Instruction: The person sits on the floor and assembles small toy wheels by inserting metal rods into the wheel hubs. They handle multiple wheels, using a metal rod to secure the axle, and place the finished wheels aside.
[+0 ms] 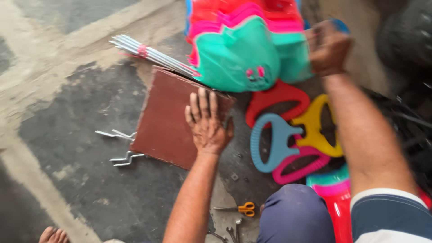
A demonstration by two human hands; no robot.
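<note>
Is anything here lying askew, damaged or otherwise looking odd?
Nothing looks damaged. The reddish-brown square board lies tilted on the concrete floor, one corner overlapping the bundle of thin metal rods. The left hand presses flat on it. A few bent metal hooks lie scattered beside it.

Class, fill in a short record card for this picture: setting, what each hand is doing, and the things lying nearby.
Setting: rough concrete floor, seen from above
Left hand: flat, palm down, on a brown board
Right hand: blurred, closed over something blue at the plastic pile; what it holds is unclear
Beside board: bent metal hooks; bundle of metal rods
Right of board: plastic handles in red, blue, yellow, pink
Near knee: orange-handled scissors
</note>
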